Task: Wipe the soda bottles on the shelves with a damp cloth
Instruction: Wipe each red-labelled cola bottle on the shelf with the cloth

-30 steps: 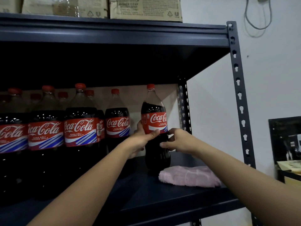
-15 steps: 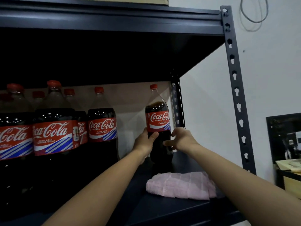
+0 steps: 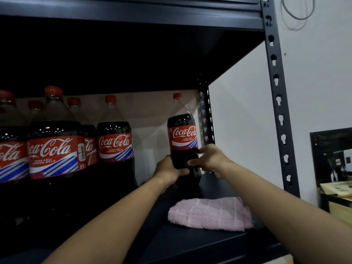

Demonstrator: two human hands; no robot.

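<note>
From the head camera, both hands clasp the lower body of one soda bottle (image 3: 182, 141) standing upright at the back right of the shelf (image 3: 209, 244): the left hand (image 3: 169, 171) wraps it from the left with the thumb curled across the front, the right hand (image 3: 209, 159) closes on it from the right with fingers curled round the dark plastic just below the label. Full of dark cola, the bottle is likely heavy and its smooth plastic slick, more so once damp; the waist under the label, where the hands sit now, seems the surest hold, since the thin neck and red cap above the grip would give little control. Nearer than the hands and below them lies the folded pink cloth (image 3: 209, 214), soft and limp, held by neither hand. Left of the grip, across a gap, stand the other bottles (image 3: 114, 145) in close rows; just right of it rises the rear upright post (image 3: 206, 119), leaving scant room on that side.
</note>
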